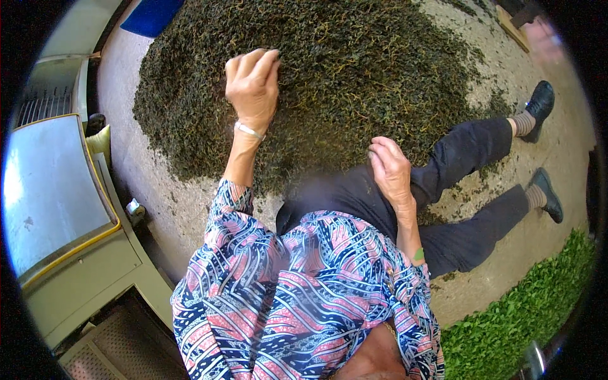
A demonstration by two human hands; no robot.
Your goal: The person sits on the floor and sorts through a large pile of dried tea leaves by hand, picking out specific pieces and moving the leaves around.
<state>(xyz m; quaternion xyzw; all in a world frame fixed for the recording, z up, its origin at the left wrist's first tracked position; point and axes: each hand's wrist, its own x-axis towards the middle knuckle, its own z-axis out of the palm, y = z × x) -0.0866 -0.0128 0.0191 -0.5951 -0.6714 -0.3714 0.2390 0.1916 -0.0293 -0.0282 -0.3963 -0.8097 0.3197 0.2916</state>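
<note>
A broad heap of dark, withered leaves with yellowish stems, like tea leaves (354, 76), spreads over the floor in front of me. My left hand (253, 85), with a pale bracelet at its wrist, is raised over the heap's left half. Its fingers are curled in, and whatever they hold is hidden. Close to my lap, at the heap's near edge, is my right hand (391, 170). Its fingers are bent and pressed together, and I cannot make out anything in them. A small green patch (418, 254) sits on my right forearm.
My legs in dark trousers (475, 152) stretch to the right along the heap. Fresh green leaves (513, 323) lie at the lower right. A greenish metal machine (95, 266) stands on the left, and a blue object (151, 16) rests at the far left.
</note>
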